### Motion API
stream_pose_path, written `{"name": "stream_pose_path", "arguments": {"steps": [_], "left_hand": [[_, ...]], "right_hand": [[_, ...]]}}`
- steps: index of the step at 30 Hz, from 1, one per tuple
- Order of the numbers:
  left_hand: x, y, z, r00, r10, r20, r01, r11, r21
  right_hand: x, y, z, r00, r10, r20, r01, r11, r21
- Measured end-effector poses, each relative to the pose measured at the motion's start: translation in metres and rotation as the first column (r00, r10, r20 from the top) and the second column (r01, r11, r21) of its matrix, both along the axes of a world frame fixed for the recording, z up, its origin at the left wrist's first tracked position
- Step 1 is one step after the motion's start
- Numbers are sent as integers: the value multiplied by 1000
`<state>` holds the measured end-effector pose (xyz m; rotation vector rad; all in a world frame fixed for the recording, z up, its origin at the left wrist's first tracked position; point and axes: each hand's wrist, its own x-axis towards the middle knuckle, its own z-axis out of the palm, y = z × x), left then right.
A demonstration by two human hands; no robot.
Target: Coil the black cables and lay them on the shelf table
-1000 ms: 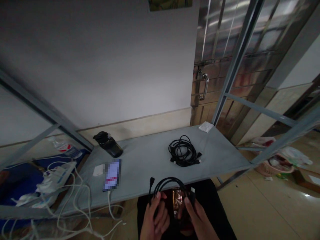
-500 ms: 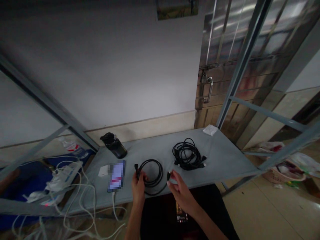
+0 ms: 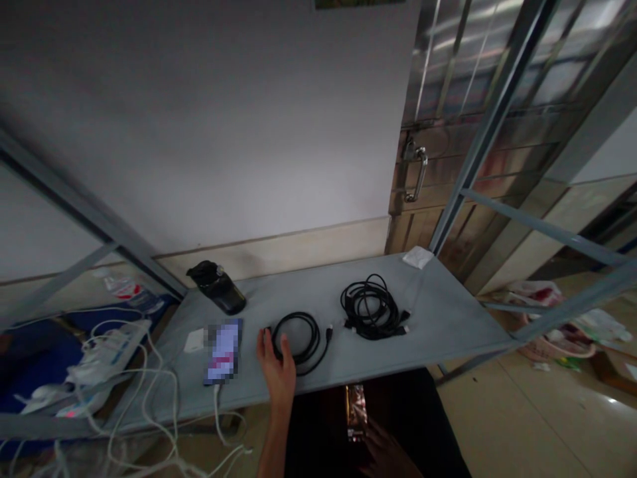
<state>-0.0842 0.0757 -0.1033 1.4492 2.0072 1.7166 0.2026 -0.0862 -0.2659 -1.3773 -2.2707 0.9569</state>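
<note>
A small coiled black cable [image 3: 298, 337] lies on the grey table [image 3: 448, 318]. My left hand [image 3: 277, 372] rests on the coil's near left side, its fingers stretched out on the cable and the tabletop. My right hand [image 3: 385, 455] is down on my lap below the table edge, dim and partly cut off by the frame, next to a small shiny packet [image 3: 355, 411]. A larger tangle of black cables [image 3: 371, 307] lies to the right of the coil, untouched.
A phone [image 3: 223, 350] on a white charging lead lies left of my hand, a black bottle [image 3: 217, 287] on its side behind it. White paper [image 3: 418, 256] sits at the far right corner. A power strip with white leads [image 3: 104, 352] hangs left. Metal frame bars stand around.
Both hands carried the small coil from my lap onto the table. My right hand then let go and dropped back to my lap; my left hand stays on the coil.
</note>
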Motion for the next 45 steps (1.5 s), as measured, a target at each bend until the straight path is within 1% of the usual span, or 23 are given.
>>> {"name": "stream_pose_path", "arguments": {"steps": [3, 4, 6, 8, 9, 11, 13, 14, 16, 20, 22, 25, 28, 31, 34, 36, 38, 40, 45], "left_hand": [[1, -2, 6, 1000, -6, -26, 8, 997, 77], [1, -3, 7, 1000, -1, -25, 3, 996, 89], [-2, -4, 7, 1000, 9, -6, -8, 995, 96], [-4, -5, 6, 999, 11, 42, -15, 995, 97], [-5, -6, 6, 997, 9, 71, -16, 995, 96], [-6, -7, 5, 991, 9, 135, -21, 996, 89], [-6, -7, 3, 982, 5, 188, -20, 997, 77], [-6, -6, 2, 979, 0, 203, -15, 997, 74], [-7, -5, 0, 976, -21, 218, 5, 997, 74], [-11, -1, -5, 980, -42, 196, 25, 996, 86], [-12, -1, -7, 982, -36, 188, 19, 996, 90], [-11, -1, -7, 978, -41, 202, 21, 995, 97], [-11, -1, -6, 974, -49, 220, 26, 994, 104], [-12, -1, -8, 972, -58, 230, 36, 994, 101], [-14, 0, -11, 971, -65, 228, 42, 994, 104], [-15, 1, -12, 972, -62, 229, 39, 994, 105], [-15, 1, -12, 972, -61, 225, 38, 994, 107], [-15, 0, -12, 974, -66, 215, 43, 993, 111], [-15, -1, -9, 980, -65, 189, 44, 992, 115]], "right_hand": [[-6, 2, -26, 994, 95, 59, -82, 977, -195], [-7, 4, -32, 990, 119, 76, -98, 966, -240], [-7, 9, -42, 985, 144, 90, -115, 955, -274], [-5, 14, -47, 987, 138, 79, -115, 962, -247], [-3, 16, -49, 991, 112, 74, -93, 971, -221], [-1, 18, -52, 996, 20, 82, -5, 986, -169], [1, 18, -54, 988, -81, 132, 101, 982, -157], [1, 18, -55, 979, -116, 165, 142, 977, -157], [1, 16, -57, 968, -152, 200, 182, 973, -143], [3, 9, -64, 977, -173, 124, 184, 980, -81], [3, 6, -69, 978, -173, 117, 182, 981, -70], [3, 4, -78, 973, -164, 162, 176, 982, -66], [2, 2, -86, 962, -141, 233, 170, 979, -110], [1, 1, -86, 960, -85, 267, 135, 975, -176], [0, 2, -78, 965, -49, 256, 111, 966, -234], [-1, 4, -72, 960, -53, 275, 127, 957, -259], [-2, 6, -69, 960, -66, 274, 142, 953, -266], [-3, 7, -68, 969, -78, 235, 139, 957, -256], [-3, 4, -71, 978, -137, 157, 169, 963, -211]]}}
